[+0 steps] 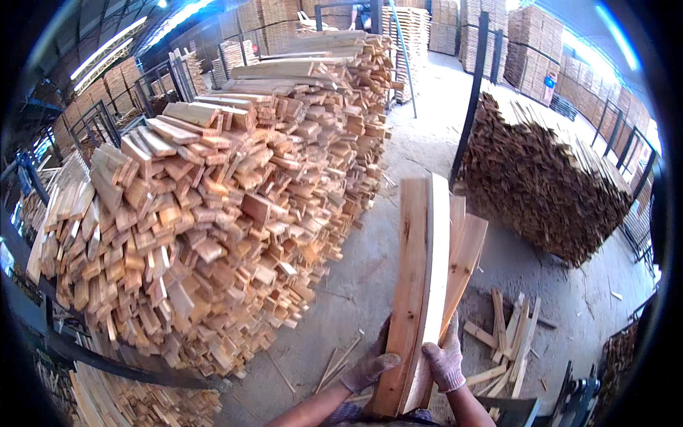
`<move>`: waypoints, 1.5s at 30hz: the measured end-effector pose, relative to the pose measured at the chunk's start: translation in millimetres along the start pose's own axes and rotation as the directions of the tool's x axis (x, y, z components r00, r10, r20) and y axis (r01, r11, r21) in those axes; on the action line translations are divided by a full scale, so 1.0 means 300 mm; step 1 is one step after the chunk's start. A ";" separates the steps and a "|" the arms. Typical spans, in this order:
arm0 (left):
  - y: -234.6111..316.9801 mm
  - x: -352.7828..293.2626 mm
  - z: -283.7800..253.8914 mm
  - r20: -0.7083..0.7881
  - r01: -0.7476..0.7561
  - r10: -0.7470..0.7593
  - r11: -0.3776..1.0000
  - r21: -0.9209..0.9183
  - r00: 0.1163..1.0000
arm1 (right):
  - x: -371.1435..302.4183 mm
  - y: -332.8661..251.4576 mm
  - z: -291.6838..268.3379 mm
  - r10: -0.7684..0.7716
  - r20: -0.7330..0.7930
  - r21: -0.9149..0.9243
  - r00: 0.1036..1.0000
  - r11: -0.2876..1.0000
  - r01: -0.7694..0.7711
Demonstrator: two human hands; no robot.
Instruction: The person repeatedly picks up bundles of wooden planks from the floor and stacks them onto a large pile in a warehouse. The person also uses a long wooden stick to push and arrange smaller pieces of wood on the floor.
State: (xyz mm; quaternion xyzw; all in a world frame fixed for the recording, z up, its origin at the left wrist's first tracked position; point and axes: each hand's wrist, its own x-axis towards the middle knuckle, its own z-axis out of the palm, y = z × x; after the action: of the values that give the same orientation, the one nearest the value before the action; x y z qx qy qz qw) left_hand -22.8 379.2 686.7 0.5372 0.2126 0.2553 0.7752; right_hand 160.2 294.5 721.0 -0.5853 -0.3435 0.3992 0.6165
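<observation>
Both my hands wear light knitted work gloves and hold a bundle of wooden boards [407, 285] upright in front of me. My left hand [373, 366] grips the bundle's left side, its thumb across the nearest board and the other fingers hidden behind. On the right side, my right hand [446, 361] is closed around the boards with its thumb on the front. A pale, narrow board edge [437, 256] faces up in the middle, and a reddish board [467, 250] fans out to the right at the far end.
A tall stack of boards [235, 192] fills the left. Across the concrete floor [420, 142] stands a dark stack of thin strips [533, 192] beside a black metal post [471, 99]. Loose offcuts [512, 334] lie at my right. Strapped lumber stacks [533, 39] stand far back.
</observation>
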 end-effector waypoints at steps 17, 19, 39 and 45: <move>1.414 1.155 -0.709 -0.227 -0.790 0.761 0.609 -0.074 0.608 | 1.566 -1.407 0.839 -0.587 0.572 -0.451 0.573 0.358 0.817; 1.599 1.113 -0.825 -0.524 -0.730 0.681 0.666 0.152 0.512 | 1.640 -1.556 1.048 -0.498 0.664 -0.450 0.558 0.330 0.830; 1.303 0.993 -0.976 -0.002 0.714 0.882 -0.381 0.587 0.472 | 2.049 -1.375 1.503 0.024 0.963 -0.269 0.268 0.040 0.962; 1.286 1.006 -0.975 -0.085 0.780 0.870 -0.387 0.491 0.486 | 2.023 -1.164 0.808 -0.760 0.649 -0.089 0.037 -0.028 0.996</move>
State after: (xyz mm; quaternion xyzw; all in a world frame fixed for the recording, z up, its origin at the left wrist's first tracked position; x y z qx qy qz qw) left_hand -28.9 892.3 935.9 0.6635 0.5987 0.2255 -0.3879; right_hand 246.1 947.1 1061.3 -0.2486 -0.8565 -0.1139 0.4378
